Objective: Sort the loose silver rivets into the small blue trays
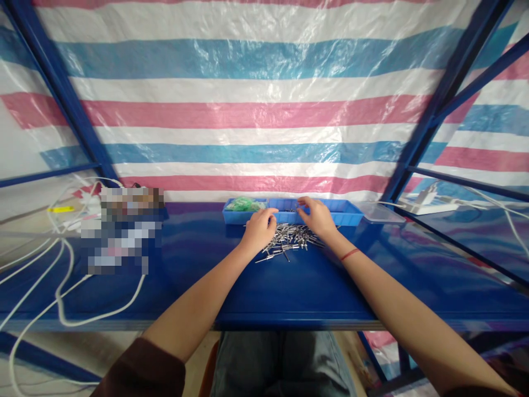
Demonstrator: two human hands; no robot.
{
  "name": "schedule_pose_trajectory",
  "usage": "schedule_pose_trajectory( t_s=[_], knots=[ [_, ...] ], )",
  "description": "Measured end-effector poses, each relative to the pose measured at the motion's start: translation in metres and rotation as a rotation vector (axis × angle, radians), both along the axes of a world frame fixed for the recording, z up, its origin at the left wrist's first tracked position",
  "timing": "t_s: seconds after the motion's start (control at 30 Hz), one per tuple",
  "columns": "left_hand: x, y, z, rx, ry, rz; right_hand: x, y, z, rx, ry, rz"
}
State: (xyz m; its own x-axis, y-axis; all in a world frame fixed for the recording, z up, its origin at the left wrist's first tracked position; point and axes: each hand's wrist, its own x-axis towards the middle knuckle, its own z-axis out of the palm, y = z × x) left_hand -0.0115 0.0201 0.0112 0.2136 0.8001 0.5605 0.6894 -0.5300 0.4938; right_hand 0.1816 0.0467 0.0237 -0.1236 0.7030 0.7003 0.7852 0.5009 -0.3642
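Observation:
A loose pile of thin silver metal pins with thicker ends, resembling blind rivets (292,236), lies on the blue tabletop. Behind it stands a long blue divided plastic tray (345,219). My left hand (258,229) is at the pile's left side, before the tray's left compartment; its fingers are curved, with a gap between thumb and forefinger. Over the tray's middle part is my right hand (319,218), thumb and fingers apart and nothing visible between them. A few small metal pieces show in that compartment. Green items in clear plastic (244,204) fill the left compartment.
White cables (68,281) loop across the table's left side, beside a blurred-out patch. A clear plastic lid (384,214) lies right of the tray. A white power strip (432,205) is farther right. Blue frame posts (430,121) and a striped sheet (248,121) enclose the table.

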Motion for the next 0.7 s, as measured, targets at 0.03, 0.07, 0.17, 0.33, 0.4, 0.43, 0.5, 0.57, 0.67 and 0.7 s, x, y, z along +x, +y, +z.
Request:
schedule_pose_trajectory(
  t_s=[0.03,0.07,0.17,0.33,0.4,0.43,0.5,0.57,0.67,0.7],
  knots=[
    [-0.002,0.0,0.0,-0.01,0.044,0.01,0.002,0.0,0.0,0.011,-0.047,-0.021],
    [-0.003,0.001,0.0,-0.021,0.084,0.014,0.003,-0.001,0.0,0.021,-0.07,-0.027],
    [-0.008,0.001,0.001,-0.06,0.177,0.001,-0.003,-0.015,0.002,-0.042,-0.105,0.108],
    [-0.016,0.004,0.005,-0.092,0.274,-0.018,-0.026,-0.041,0.001,-0.222,-0.351,0.58],
    [-0.02,0.005,0.008,-0.095,0.318,-0.028,-0.029,-0.045,0.001,-0.23,-0.413,0.577],
    [-0.022,0.005,0.009,-0.096,0.343,-0.04,-0.028,-0.046,0.001,-0.239,-0.433,0.532],
    [-0.026,0.005,0.014,-0.104,0.391,-0.087,-0.024,-0.045,0.003,-0.256,-0.452,0.415],
    [-0.031,0.004,0.02,-0.122,0.43,-0.16,-0.02,-0.044,0.003,-0.247,-0.448,0.357],
    [-0.039,-0.001,0.029,-0.19,0.454,-0.218,-0.018,-0.043,0.002,-0.191,-0.406,0.414],
    [-0.041,-0.003,0.032,-0.223,0.461,-0.238,-0.019,-0.043,0.001,-0.184,-0.405,0.452]
  ],
)
